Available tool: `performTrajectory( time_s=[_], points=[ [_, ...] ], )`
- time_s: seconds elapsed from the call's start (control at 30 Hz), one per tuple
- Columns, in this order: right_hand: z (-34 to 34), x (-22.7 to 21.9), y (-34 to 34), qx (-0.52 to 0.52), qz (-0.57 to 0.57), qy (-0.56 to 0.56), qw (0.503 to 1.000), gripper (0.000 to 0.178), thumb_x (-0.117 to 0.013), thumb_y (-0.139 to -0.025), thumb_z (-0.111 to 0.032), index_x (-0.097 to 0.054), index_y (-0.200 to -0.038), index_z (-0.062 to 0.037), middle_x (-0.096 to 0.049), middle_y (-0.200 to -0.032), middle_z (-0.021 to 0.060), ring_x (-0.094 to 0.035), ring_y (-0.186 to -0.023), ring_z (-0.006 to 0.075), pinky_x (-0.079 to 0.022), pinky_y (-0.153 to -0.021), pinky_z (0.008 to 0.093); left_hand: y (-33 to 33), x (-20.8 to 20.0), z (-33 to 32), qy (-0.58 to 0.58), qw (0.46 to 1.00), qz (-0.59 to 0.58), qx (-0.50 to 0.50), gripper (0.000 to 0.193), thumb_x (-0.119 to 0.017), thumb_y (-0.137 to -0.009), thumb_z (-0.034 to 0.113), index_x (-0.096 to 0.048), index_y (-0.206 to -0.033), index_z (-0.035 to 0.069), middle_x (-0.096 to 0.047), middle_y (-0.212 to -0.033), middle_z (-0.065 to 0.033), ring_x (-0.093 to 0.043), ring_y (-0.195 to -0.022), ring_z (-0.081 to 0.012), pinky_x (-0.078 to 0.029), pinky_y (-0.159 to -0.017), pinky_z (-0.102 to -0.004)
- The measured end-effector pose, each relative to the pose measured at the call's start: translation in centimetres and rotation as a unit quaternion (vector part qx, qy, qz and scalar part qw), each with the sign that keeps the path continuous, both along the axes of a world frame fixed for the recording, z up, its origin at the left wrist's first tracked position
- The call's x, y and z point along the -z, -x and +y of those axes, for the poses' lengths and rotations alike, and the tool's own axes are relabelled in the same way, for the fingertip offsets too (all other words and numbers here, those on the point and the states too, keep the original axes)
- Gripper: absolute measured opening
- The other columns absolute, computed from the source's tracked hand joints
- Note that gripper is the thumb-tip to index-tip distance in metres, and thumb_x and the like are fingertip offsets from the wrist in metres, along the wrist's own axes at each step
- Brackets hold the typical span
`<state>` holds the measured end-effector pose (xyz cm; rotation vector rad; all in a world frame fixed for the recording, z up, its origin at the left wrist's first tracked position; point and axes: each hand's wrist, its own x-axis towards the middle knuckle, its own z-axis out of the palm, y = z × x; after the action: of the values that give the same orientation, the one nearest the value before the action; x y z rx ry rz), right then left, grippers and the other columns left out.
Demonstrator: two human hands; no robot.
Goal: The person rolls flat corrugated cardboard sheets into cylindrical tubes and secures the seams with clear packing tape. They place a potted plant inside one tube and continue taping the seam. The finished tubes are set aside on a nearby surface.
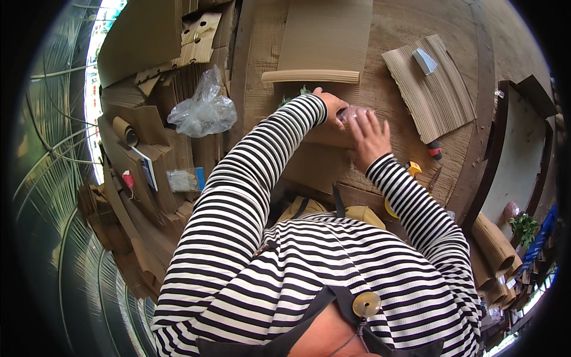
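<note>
My left hand (pixel 331 108) is at the middle of the wooden table, fingers curled round a leafy plant whose pinkish, plastic-wrapped base (pixel 355 112) shows between my hands. Green leaves (pixel 304 91) stick out to the left, partly behind my left wrist. My right hand (pixel 371 138) is open, its fingers spread and their tips at the wrapped base. Beneath lies a flat sheet of brown cardboard (pixel 318 163). Just beyond my hands, a folded cardboard edge (pixel 310 76) stands raised in front of a long cardboard panel (pixel 325 35). My forearm hides part of the plant.
A ridged cardboard piece (pixel 437 98) with a small grey-white angular object (pixel 424 61) lies right. Near my right wrist are a red-and-black handle (pixel 435 150) and a yellow tool (pixel 413 168). Stacked cardboard and a clear plastic bag (pixel 205 110) are left; another plant (pixel 524 228) is far right.
</note>
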<state>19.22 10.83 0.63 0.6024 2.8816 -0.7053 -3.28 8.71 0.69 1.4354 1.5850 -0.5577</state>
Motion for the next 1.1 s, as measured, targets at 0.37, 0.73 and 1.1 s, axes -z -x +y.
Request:
performTrajectory(
  time_s=[0.37, 0.73, 1.1],
  points=[
    [2.7, 2.8, 3.8, -0.011, -0.095, -0.026, 0.995, 0.092, -0.072, -0.082, -0.023, -0.022, -0.159, -0.0221, -0.029, -0.158, 0.0172, -0.024, -0.146, 0.0443, -0.04, -0.116, 0.0458, 5.7, 4.7, 2.2, 0.017, 0.983, -0.168, -0.071, 0.078, -0.067, -0.091, 0.053, -0.047, -0.149, 0.006, -0.052, -0.149, -0.0168, -0.049, -0.139, -0.0288, -0.036, -0.116, -0.0374],
    [9.2, -1.0, 9.7, 0.013, -0.221, 0.102, 0.97, 0.115, -0.094, -0.053, -0.031, -0.035, -0.152, -0.0191, -0.042, -0.149, 0.0096, -0.038, -0.138, 0.0375, -0.048, -0.11, 0.0449, 6.3, 3.0, 0.6, -0.427, 0.896, -0.118, -0.023, 0.047, -0.07, -0.09, 0.026, -0.06, -0.132, 0.007, -0.066, -0.128, -0.0126, -0.06, -0.121, -0.0306, -0.044, -0.106, -0.0459],
    [4.6, 1.8, 6.9, -0.009, -0.059, -0.142, 0.988, 0.11, -0.086, -0.066, -0.031, -0.027, -0.158, -0.019, -0.034, -0.158, 0.0149, -0.029, -0.146, 0.0387, -0.03, -0.116, 0.0569, 4.5, 2.3, -2.1, -0.368, 0.925, -0.092, -0.017, 0.094, -0.085, -0.074, 0.04, -0.041, -0.149, 0.005, -0.05, -0.149, -0.0159, -0.046, -0.139, -0.0309, -0.035, -0.115, -0.046]
  ],
)
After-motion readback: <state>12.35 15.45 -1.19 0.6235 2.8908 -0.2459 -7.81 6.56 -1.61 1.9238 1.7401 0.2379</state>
